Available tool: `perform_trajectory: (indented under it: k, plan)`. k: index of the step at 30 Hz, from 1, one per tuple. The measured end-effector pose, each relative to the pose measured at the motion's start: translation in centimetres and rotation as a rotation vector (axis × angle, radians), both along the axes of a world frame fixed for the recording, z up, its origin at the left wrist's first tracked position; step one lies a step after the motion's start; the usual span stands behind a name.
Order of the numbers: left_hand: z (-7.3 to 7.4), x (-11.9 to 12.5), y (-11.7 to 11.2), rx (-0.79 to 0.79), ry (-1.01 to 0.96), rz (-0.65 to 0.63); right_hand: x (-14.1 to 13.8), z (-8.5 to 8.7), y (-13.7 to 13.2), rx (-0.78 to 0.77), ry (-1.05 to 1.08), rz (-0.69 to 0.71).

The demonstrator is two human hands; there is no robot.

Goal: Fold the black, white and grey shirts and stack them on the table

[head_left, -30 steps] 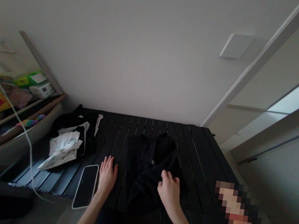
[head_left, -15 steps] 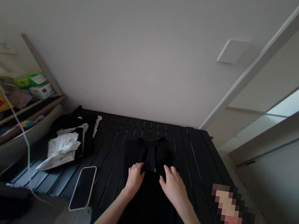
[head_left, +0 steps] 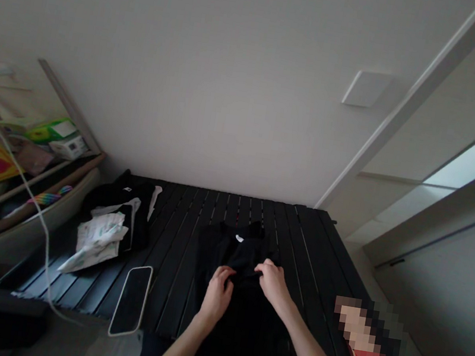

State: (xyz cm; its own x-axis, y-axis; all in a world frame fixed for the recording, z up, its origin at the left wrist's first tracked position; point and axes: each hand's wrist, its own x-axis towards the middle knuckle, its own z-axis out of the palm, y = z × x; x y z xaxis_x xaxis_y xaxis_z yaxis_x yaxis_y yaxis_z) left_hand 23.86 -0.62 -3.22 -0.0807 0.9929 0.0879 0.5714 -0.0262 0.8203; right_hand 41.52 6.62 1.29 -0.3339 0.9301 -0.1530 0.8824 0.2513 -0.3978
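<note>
A black garment (head_left: 221, 241) with a neck opening lies on the dark slatted table (head_left: 309, 261). A small white label (head_left: 239, 238) shows inside its neckline. With curled fingers, my left hand (head_left: 218, 292) grips the garment below the neck, on the left side. Thumb and fingers of my right hand (head_left: 273, 281) pinch the cloth a little higher up, to the right. Black cloth against the dark table makes the lower edges hard to make out.
To the left lie folded dark clothes (head_left: 144, 199) with a crumpled white packet (head_left: 99, 237) on top. A phone (head_left: 131, 301) rests near the front edge. A white cable (head_left: 45, 238) hangs by the cluttered bin (head_left: 78, 183). A blurred-out item (head_left: 362, 342) sits at right.
My left hand has shifted right and slightly down, and my right hand has closed on the cloth. The neckline is spread wider, with its white label now showing.
</note>
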Motion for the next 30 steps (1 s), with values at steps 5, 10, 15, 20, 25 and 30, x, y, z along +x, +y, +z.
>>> perform_trajectory:
  k: [5, 10, 15, 20, 25, 30]
  plan:
    - [-2.2, -1.5, 1.0, -0.128, 0.336, 0.349, 4.3, 1.1, 1.2, 0.006, 0.053, -0.061]
    - [-2.3, -1.0, 1.7, -0.213, 0.509, 0.327, 10.5, 2.4, 2.4, 0.207, 0.14, -0.412]
    - [-1.9, -0.1, 1.6, -0.214, 0.54, 0.279, 13.1, 2.9, 3.0, 0.358, 0.494, -0.695]
    - [-1.5, -2.4, 2.1, -0.137, 0.271, 0.27, 11.9, 2.7, 3.5, 0.11, 1.165, -0.724]
    - [-0.2, -8.7, 2.8, 0.085, -0.039, 0.487, 12.3, 3.4, 5.1, 0.258, 1.526, -0.818]
    - [1.7, -15.7, 5.1, 0.174, -0.129, 0.788, 14.4, 3.7, 8.3, 0.658, 1.643, -0.865]
